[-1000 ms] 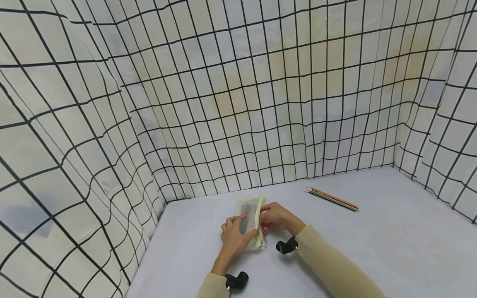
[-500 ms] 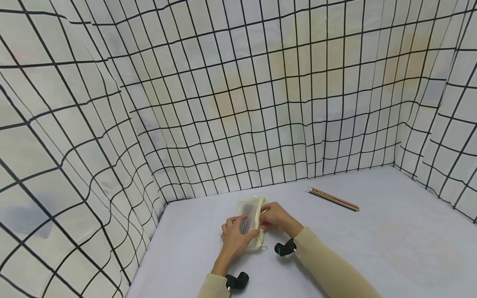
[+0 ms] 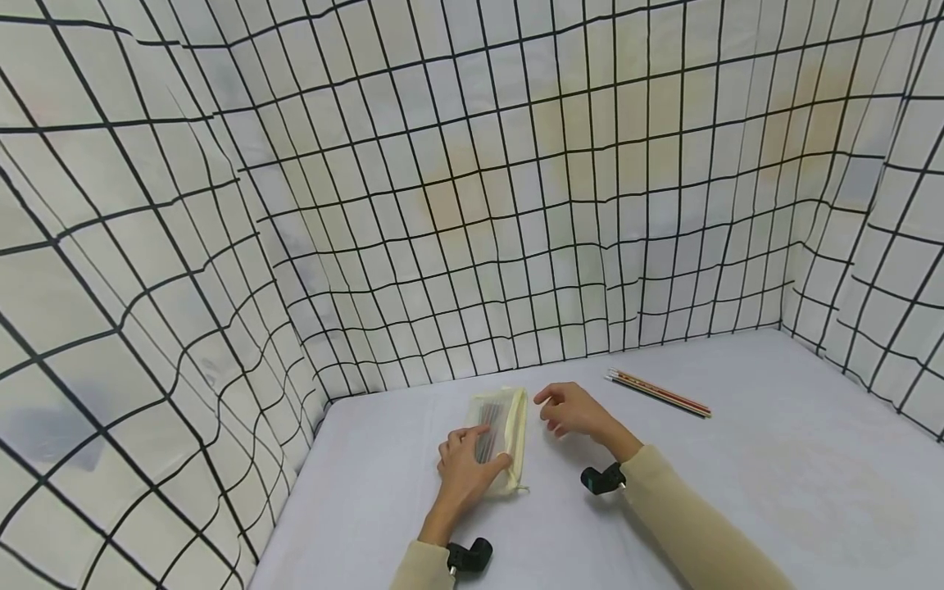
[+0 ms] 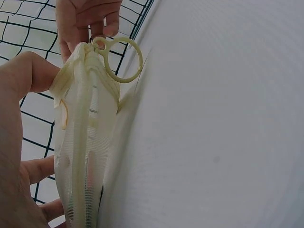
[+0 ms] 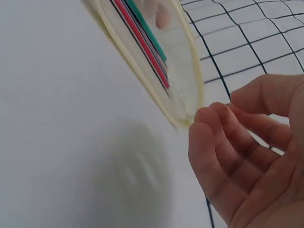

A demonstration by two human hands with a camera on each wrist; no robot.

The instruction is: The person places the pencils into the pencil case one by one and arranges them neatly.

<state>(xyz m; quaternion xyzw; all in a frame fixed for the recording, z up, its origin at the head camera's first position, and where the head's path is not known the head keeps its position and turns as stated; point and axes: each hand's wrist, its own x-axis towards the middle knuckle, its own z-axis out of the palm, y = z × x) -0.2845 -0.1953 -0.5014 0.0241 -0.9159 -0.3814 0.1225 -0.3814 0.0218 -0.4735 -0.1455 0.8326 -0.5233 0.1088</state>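
A cream mesh zip pouch (image 3: 518, 447) lies on the white table with several pencils (image 5: 151, 56) inside, red and green ones among them. My left hand (image 3: 465, 469) grips the pouch, its thumb at the edge of the opening and its fingers spread over the mesh side. In the left wrist view a ring-shaped zipper pull (image 4: 141, 59) hangs at the pouch's end. Just right of the opening, my right hand (image 3: 577, 411) is raised off the table, its fingers loosely bent and holding nothing. The right wrist view looks into the gaping mouth of the pouch.
A few loose pencils (image 3: 659, 395), one dark and others orange-red, lie together on the table further back to the right. Behind the table (image 3: 737, 459) stands a white cloth wall (image 3: 516, 205) with a black grid. Each wrist wears a small black camera (image 3: 470, 556).
A red pencil at the pouch mouth has gone inside, and the right hand has drawn out to the right without it. The left hand stays on the pouch.
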